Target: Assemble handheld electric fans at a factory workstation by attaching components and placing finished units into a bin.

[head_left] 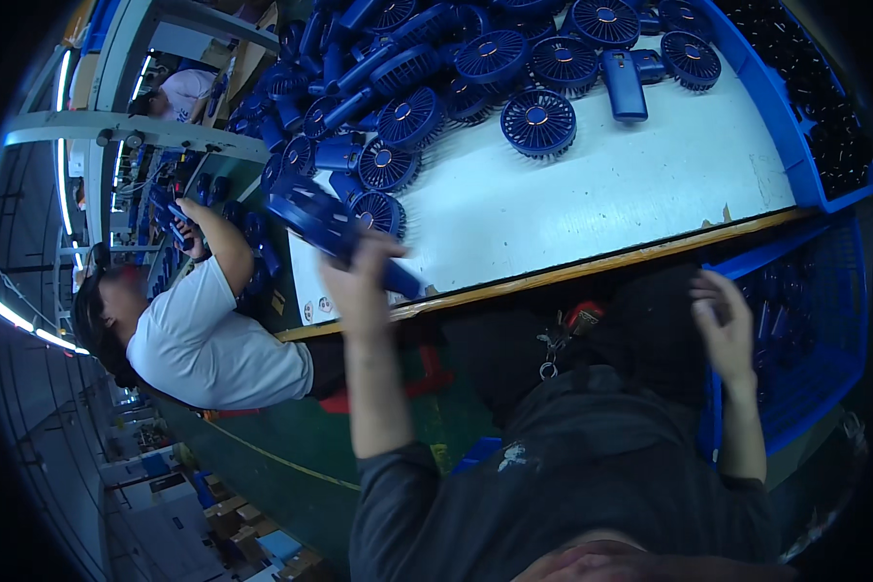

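Note:
My left hand (357, 286) is closed around a blue handheld fan (312, 215), holding it above the near left corner of the white tabletop (592, 204). The fan is tilted, its round head toward the far left and its handle end showing past my fingers; motion blurs it a little. My right hand (725, 325) holds nothing, its fingers loosely apart in front of the table edge, close to a blue crate (824, 378). A heap of similar blue fans (495, 58) covers the far and left parts of the tabletop, and one fan (538, 123) lies nearest the middle.
A blue bin (803, 165) with many small dark parts stands at the table's right. The crate at my right side contains dark blue pieces. To my left, a person in a white shirt (213, 339) holds a blue fan. Metal frame posts (97, 194) rise beyond.

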The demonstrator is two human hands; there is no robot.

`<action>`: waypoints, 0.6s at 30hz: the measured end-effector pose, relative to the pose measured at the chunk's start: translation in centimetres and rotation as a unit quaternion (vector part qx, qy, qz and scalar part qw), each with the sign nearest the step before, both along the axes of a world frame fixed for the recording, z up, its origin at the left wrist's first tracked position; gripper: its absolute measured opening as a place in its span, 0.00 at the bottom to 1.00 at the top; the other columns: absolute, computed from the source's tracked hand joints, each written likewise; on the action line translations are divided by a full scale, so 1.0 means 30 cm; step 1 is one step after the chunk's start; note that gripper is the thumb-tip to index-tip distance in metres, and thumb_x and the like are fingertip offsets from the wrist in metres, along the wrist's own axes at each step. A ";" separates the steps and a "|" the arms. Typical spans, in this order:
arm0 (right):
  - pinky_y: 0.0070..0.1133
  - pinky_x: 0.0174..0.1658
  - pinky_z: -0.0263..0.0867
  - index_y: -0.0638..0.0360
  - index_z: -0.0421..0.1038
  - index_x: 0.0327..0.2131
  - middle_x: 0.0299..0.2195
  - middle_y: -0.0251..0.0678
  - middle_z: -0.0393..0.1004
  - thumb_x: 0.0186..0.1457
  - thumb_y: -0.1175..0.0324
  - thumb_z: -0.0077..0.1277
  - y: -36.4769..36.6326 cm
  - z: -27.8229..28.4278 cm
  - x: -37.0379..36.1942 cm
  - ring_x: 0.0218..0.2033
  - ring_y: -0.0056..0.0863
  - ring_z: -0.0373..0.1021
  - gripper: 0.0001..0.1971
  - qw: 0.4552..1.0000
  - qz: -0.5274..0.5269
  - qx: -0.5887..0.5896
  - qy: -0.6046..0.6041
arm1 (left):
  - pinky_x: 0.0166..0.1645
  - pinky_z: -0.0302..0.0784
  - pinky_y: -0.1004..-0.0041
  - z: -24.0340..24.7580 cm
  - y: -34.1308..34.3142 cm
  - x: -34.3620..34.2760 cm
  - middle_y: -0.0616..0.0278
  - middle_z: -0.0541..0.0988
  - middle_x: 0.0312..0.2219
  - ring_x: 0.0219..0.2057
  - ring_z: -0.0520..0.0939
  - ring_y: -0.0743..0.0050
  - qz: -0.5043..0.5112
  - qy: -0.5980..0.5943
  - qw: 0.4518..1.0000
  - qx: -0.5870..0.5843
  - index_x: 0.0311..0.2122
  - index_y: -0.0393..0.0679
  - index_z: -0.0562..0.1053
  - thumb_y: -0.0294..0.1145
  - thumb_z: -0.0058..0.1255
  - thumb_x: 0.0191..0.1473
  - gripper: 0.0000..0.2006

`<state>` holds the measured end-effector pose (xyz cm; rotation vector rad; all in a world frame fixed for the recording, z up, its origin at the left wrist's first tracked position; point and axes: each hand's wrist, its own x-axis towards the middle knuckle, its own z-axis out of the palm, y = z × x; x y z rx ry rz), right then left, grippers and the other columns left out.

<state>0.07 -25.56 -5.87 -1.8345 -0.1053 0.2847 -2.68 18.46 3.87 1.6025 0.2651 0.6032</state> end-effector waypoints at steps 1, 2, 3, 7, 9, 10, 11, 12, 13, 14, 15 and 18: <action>0.25 0.54 0.65 0.65 0.65 0.55 0.48 0.43 0.72 0.56 0.70 0.56 0.106 0.050 -0.001 0.48 0.27 0.70 0.23 0.996 0.052 0.065 0.007 | 0.38 0.80 0.64 -0.047 -0.130 -0.018 0.54 0.73 0.40 0.34 0.80 0.66 -0.046 -0.074 0.991 -0.106 0.61 0.34 0.53 0.39 0.63 0.49 0.41; 0.25 0.53 0.65 0.65 0.64 0.55 0.48 0.42 0.71 0.55 0.70 0.57 0.200 0.087 -0.006 0.48 0.26 0.70 0.25 0.986 0.103 0.130 0.015 | 0.42 0.81 0.60 -0.057 -0.261 -0.032 0.53 0.70 0.47 0.39 0.80 0.62 -0.069 -0.087 0.978 -0.176 0.64 0.36 0.50 0.45 0.68 0.45 0.49; 0.25 0.53 0.66 0.65 0.64 0.55 0.49 0.42 0.71 0.54 0.70 0.58 0.275 0.104 -0.012 0.48 0.28 0.70 0.26 0.972 0.146 0.181 0.032 | 0.44 0.81 0.61 -0.074 -0.373 -0.036 0.53 0.69 0.49 0.41 0.80 0.61 -0.086 -0.084 0.970 -0.211 0.65 0.37 0.48 0.48 0.69 0.43 0.53; 0.26 0.46 0.70 0.67 0.66 0.51 0.43 0.44 0.74 0.51 0.69 0.61 0.431 0.137 -0.043 0.43 0.31 0.73 0.25 0.963 0.208 0.172 0.009 | 0.52 0.74 0.69 -0.139 -0.542 -0.035 0.51 0.70 0.51 0.46 0.78 0.63 -0.100 -0.072 0.949 -0.290 0.68 0.36 0.38 0.55 0.70 0.39 0.64; 0.27 0.41 0.72 0.68 0.68 0.46 0.36 0.47 0.75 0.51 0.65 0.61 0.422 0.157 -0.030 0.38 0.37 0.75 0.22 0.972 0.212 0.065 -0.073 | 0.52 0.74 0.66 -0.122 -0.545 -0.009 0.53 0.74 0.47 0.46 0.78 0.64 -0.077 -0.048 0.968 -0.235 0.64 0.34 0.50 0.53 0.58 0.53 0.45; 0.29 0.39 0.72 0.68 0.69 0.43 0.32 0.48 0.75 0.51 0.63 0.62 0.425 0.153 -0.028 0.34 0.41 0.76 0.21 0.972 0.194 0.020 -0.130 | 0.52 0.75 0.66 -0.139 -0.532 0.005 0.53 0.75 0.46 0.45 0.79 0.65 -0.088 -0.053 0.962 -0.252 0.62 0.33 0.57 0.52 0.53 0.58 0.38; 0.31 0.37 0.72 0.67 0.69 0.39 0.30 0.48 0.74 0.50 0.62 0.61 0.422 0.142 -0.009 0.32 0.44 0.75 0.20 0.953 0.209 0.013 -0.219 | 0.50 0.76 0.65 -0.155 -0.524 0.016 0.53 0.76 0.45 0.44 0.79 0.64 -0.104 0.001 0.939 -0.327 0.58 0.33 0.61 0.51 0.49 0.60 0.32; 0.33 0.35 0.71 0.65 0.68 0.36 0.28 0.49 0.73 0.50 0.61 0.61 0.413 0.133 0.011 0.30 0.48 0.74 0.19 0.926 0.222 0.006 -0.305 | 0.49 0.77 0.65 -0.178 -0.514 0.029 0.52 0.76 0.45 0.44 0.80 0.64 -0.122 0.060 0.909 -0.394 0.54 0.32 0.66 0.51 0.44 0.63 0.29; 0.34 0.33 0.71 0.64 0.67 0.32 0.26 0.48 0.72 0.49 0.61 0.61 0.402 0.209 0.017 0.28 0.47 0.73 0.17 0.913 0.268 -0.062 -0.301 | 0.47 0.79 0.63 -0.214 -0.487 0.034 0.50 0.77 0.43 0.42 0.80 0.60 -0.222 0.133 0.842 -0.473 0.50 0.33 0.68 0.56 0.36 0.64 0.30; 0.34 0.33 0.71 0.65 0.66 0.31 0.26 0.48 0.72 0.51 0.59 0.59 0.403 0.224 0.028 0.28 0.47 0.73 0.17 0.908 0.288 -0.073 -0.296 | 0.50 0.76 0.61 -0.294 -0.473 0.046 0.44 0.76 0.44 0.45 0.80 0.56 -0.323 0.093 0.781 -0.526 0.53 0.33 0.67 0.60 0.33 0.63 0.34; 0.34 0.34 0.71 0.66 0.66 0.34 0.28 0.50 0.72 0.53 0.58 0.57 0.398 0.250 0.049 0.31 0.47 0.73 0.19 0.894 0.314 -0.129 -0.294 | 0.54 0.73 0.59 -0.231 -0.520 0.062 0.42 0.75 0.47 0.48 0.78 0.53 -0.323 0.083 0.778 -0.532 0.54 0.32 0.66 0.62 0.32 0.62 0.37; 0.38 0.43 0.69 0.70 0.66 0.39 0.35 0.56 0.73 0.58 0.55 0.50 0.333 0.349 0.176 0.35 0.52 0.73 0.22 0.868 0.398 -0.186 -0.232 | 0.64 0.61 0.52 -0.146 -0.637 0.053 0.38 0.66 0.57 0.58 0.69 0.42 -0.340 0.065 0.779 -0.524 0.59 0.33 0.62 0.53 0.50 0.56 0.35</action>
